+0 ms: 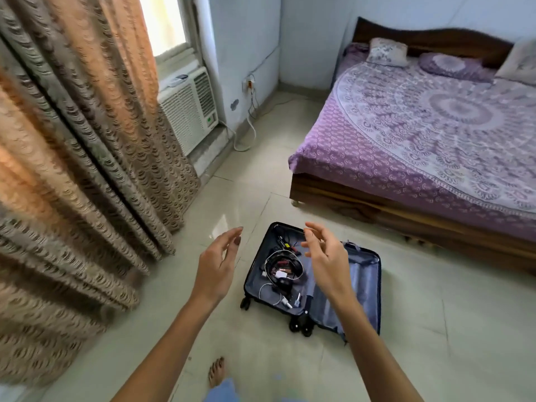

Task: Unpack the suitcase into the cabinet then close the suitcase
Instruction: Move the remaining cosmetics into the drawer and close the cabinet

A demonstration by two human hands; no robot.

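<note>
Our left hand (216, 269) and right hand (323, 261) hover empty, fingers loosely spread, above the open suitcase (364, 281) beside the bed (406, 158). Its tangled cables (282, 269) could snag and spill when we lift them.

floor (261, 358) open around suitcase (362, 285) | curtain (87, 169) left | bed (406, 169) right, well apart

Purple-sheeted bed (420, 134), brown curtains (72, 155), window air conditioner (188, 108), tiled floor (420, 329)
</note>
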